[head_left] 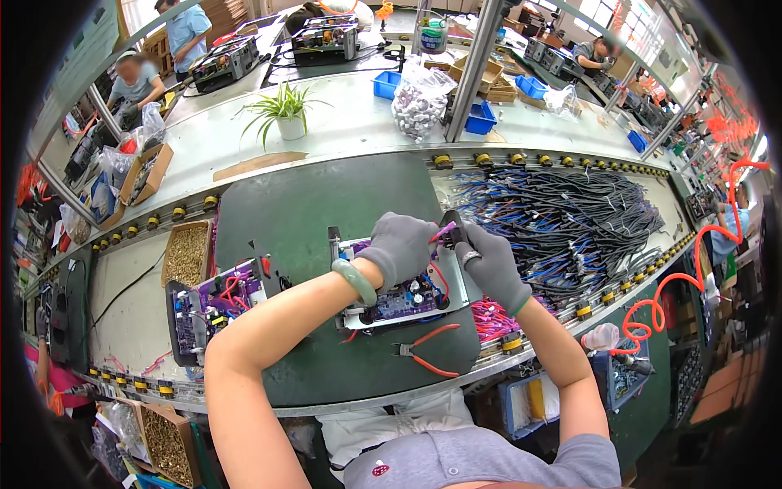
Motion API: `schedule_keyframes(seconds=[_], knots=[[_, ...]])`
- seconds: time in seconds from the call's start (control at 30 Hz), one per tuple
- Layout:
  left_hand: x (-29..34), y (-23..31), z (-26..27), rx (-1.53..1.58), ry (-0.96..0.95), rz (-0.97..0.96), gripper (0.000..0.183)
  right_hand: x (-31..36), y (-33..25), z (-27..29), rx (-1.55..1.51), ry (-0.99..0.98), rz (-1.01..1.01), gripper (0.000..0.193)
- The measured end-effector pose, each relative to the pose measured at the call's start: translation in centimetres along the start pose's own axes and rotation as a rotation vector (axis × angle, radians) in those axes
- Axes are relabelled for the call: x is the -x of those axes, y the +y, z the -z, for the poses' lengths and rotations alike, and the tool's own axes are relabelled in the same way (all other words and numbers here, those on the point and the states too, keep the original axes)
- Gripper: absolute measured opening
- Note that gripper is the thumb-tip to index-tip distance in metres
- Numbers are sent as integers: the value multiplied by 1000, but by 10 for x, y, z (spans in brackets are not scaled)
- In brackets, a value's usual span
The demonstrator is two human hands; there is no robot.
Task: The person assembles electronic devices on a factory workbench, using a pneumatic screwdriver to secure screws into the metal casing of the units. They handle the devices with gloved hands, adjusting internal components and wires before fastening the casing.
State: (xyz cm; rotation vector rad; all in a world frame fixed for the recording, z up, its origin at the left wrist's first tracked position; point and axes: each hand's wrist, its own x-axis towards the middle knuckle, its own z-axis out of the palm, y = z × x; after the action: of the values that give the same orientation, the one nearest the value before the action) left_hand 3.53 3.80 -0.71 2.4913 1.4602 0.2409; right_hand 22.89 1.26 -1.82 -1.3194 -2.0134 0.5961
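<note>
A machine chassis with a purple circuit board (407, 303) lies before me on the dark green mat (326, 191). My left hand (397, 248), in a grey glove, reaches over the board, its fingers closed on a pink-purple wire (445, 231). Close beside it my gloved right hand (491, 265) grips the black end panel (450, 218) at the chassis's right end; its fingertips are partly hidden. Orange-handled cutters (429, 352) rest on the mat just nearer to me. To the left sits a second purple board assembly (213, 306) with red wires.
Bundles of black and blue cables (570, 216) cover the right side of the roller line. Pink-red wires (497, 318) lie below my right hand. A box of brass-coloured small parts (186, 254) stands left. An orange coiled hose (652, 314) hangs right. A potted plant (290, 122) stands behind.
</note>
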Motion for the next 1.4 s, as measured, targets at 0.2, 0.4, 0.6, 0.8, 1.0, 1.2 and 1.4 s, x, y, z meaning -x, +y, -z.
schedule_keyframes(seconds=[0.2, 0.4, 0.6, 0.8, 1.0, 1.2, 1.4], knots=[[-8, 9, 1, -57, -82, -46, 16, 2, -2, -4, 71, 1, 0, 19], [-9, 19, 2, -47, -87, 98, 16, -1, 6, -3, 64, 4, 49, 23], [17, 6, 29, 621, -43, 164, 28, 0, 20, -7, 136, 75, 58, 42], [17, 14, 15, 848, 60, 86, 21, -2, 8, -6, 279, -37, -5, 53], [4, -8, 34, 730, -316, 242, 25, -3, -8, 5, 429, -169, -108, 64], [1, 6, 30, 1039, -113, 326, 22, -4, -1, 1, 385, -180, -106, 68], [7, 8, 30, 1114, -175, 192, 22, -2, 4, -4, 311, -60, -56, 57]])
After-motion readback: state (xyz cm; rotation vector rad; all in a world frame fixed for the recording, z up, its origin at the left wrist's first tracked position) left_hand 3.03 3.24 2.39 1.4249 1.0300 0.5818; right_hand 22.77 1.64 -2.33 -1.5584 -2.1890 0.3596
